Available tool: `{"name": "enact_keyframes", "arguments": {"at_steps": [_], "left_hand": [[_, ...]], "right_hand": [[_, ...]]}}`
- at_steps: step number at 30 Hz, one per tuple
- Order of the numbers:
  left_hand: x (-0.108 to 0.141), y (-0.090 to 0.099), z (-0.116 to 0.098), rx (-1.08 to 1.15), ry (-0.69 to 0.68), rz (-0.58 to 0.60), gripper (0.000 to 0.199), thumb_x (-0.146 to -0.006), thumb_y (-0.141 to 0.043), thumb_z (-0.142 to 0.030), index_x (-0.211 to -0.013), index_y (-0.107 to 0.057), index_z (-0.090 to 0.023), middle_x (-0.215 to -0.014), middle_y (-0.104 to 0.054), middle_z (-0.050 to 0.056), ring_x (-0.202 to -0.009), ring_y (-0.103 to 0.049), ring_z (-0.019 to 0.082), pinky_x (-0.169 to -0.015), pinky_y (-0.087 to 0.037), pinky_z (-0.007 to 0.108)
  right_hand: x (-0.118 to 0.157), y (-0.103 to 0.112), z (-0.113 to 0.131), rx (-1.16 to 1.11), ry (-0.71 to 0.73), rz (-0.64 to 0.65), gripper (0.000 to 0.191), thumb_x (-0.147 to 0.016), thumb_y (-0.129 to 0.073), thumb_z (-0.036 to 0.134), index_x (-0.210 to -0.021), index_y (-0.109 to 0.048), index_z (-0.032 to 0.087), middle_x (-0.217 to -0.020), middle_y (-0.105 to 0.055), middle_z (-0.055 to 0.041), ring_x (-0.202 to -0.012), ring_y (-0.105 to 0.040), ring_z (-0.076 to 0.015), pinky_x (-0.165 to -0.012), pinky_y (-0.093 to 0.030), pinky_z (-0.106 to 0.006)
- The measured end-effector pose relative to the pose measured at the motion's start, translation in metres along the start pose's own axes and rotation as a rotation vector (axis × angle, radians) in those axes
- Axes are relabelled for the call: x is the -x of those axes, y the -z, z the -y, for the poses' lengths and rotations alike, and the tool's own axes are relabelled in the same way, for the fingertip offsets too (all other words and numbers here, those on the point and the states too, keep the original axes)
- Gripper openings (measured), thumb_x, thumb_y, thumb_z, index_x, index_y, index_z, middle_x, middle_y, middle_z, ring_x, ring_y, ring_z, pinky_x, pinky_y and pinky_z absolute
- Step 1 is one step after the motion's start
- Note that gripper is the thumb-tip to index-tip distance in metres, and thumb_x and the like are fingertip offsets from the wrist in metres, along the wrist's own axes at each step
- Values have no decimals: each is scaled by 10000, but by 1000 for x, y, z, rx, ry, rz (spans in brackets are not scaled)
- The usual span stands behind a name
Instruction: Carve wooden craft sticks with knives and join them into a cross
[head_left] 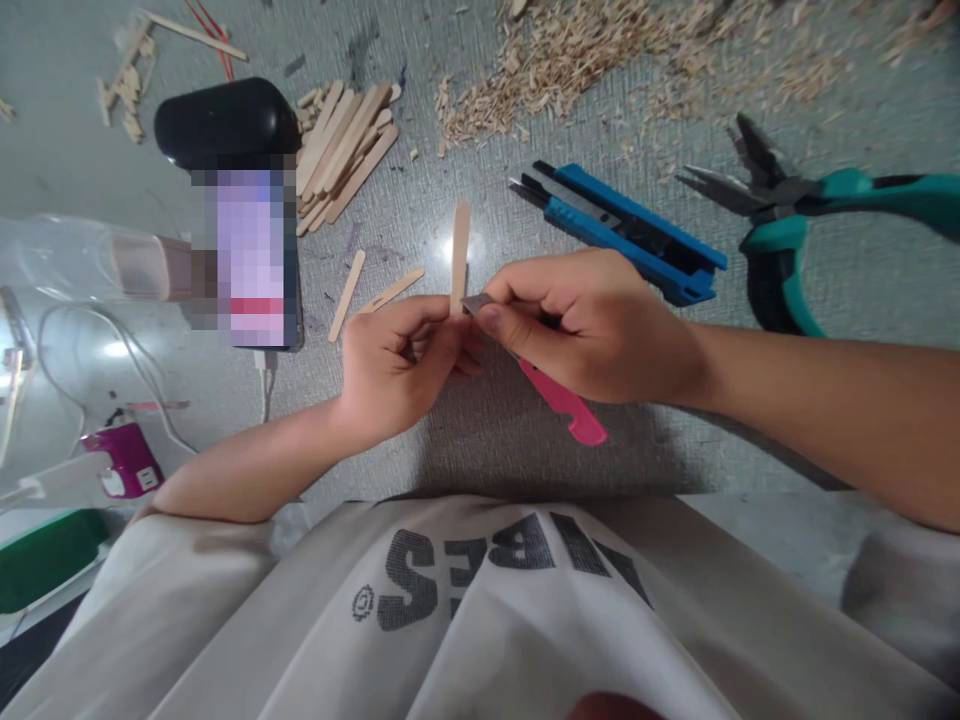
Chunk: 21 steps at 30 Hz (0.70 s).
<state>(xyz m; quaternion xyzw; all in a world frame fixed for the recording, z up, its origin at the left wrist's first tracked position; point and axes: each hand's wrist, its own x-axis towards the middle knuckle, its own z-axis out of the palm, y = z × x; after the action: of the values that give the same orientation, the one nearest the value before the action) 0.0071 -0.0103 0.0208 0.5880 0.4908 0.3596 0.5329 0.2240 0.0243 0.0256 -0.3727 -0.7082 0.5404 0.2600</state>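
Note:
My left hand is closed around the lower end of a wooden craft stick, which points away from me. My right hand pinches a small grey knife blade between thumb and fingers, its tip at the stick's right edge just above my left fingertips. Below the right hand shows a pink handle-like piece; whether it joins the blade is hidden by the hand. Two slim stick pieces, one upright and one slanted, lie by my left hand. A blue utility knife lies beyond my right hand.
Teal-handled pliers rest at the right. Craft sticks are piled near a black case and a plugged-in phone. Wood shavings spread over the far table. Left are a clear plastic container, a cable and a purple charger.

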Motion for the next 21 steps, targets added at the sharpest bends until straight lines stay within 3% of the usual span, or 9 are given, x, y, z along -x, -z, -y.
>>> {"name": "enact_keyframes", "arguments": {"at_steps": [6,13,18,21], "left_hand": [[1,1,1,-18,15,18,444,-1116,-686,-556,-925,-790,-169,-770,-813,36,-604,-752,117,-570,-651,211],[1,1,1,1,-38,26,305,-1117,-707,-440,-1012,-810,-173,-783,-824,30,-609,-766,118,-577,-662,200],[-1,1,-1,-10,-21,42,342,-1121,-705,-438,-925,-787,-170,-744,-788,24,-584,-747,109,-550,-639,181],[-2,3,-2,6,0,55,383,-1123,-699,-454,-871,-764,-173,-718,-762,16,-563,-734,108,-535,-632,186]], "right_hand": [[0,-2,-1,27,9,-15,328,-1084,-570,269,-774,-466,249,-618,-447,30,-619,-402,-156,-642,-344,-378],[1,-4,-1,76,2,-28,347,-1065,-595,244,-758,-435,250,-619,-434,31,-623,-403,-158,-659,-338,-387],[-1,-2,0,63,63,-18,335,-1072,-576,235,-742,-515,243,-604,-391,44,-610,-368,-146,-657,-341,-377],[-3,1,1,43,71,14,384,-1080,-574,222,-707,-483,244,-592,-340,43,-618,-378,-150,-656,-345,-371]]}}
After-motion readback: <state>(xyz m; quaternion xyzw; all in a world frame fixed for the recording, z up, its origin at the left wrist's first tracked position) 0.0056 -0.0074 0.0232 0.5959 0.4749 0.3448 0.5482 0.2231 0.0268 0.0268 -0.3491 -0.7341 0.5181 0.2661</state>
